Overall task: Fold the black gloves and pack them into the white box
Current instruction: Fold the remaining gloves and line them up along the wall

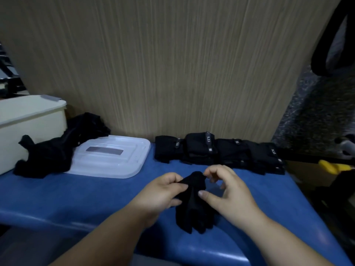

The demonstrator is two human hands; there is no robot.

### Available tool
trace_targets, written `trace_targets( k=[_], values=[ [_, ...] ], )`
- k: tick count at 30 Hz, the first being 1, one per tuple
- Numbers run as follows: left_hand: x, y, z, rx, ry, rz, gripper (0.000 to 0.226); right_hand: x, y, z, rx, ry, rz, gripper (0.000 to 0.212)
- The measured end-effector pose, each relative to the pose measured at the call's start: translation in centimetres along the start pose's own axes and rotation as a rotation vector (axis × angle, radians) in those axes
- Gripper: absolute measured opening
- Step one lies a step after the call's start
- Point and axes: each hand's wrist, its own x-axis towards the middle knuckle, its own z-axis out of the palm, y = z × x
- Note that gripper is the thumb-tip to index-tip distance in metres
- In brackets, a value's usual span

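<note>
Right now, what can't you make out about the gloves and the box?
All in the head view:
- Inside of the white box: hidden by its own wall, cut by the left edge.
- Folds of the held glove: black on black, partly covered by the left hand and right hand.
- Count of the folded gloves: they merge, dark and blurred.
- Count in the loose pile: one dark heap.

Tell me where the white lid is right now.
In the head view the white lid lies flat left of centre on the blue table, between loose gloves and folded gloves.
</note>
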Motion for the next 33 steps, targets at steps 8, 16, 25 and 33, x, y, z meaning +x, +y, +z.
trace_targets(
  k=[8, 16, 25, 33],
  values=[
    [0.7, -1.1, 1.1, -0.077, -0.079, 0.03, 0.01, -0.3, 0.8, 0.4, 0.06, -0.061, 0.027, 0.04],
    [1.0, -1.3, 0.8, 0.052, -0.148, 0.121, 0.03, -0.3, 1.1, 0.3, 0.081, 0.051, 0.003, 0.038],
    [0.8, -1.3, 0.5, 0.008, -0.171, 0.129, 0.01, -0.1, 1.3, 0.2, 0.014, 0.026, -0.02, 0.013],
    [1.0, -1.3, 0.0, 0.13, -0.141, 0.123, 0.023, 0.2, 0.8, -1.0, 0.553, -0.335, 0.275, 0.015]
  ],
)
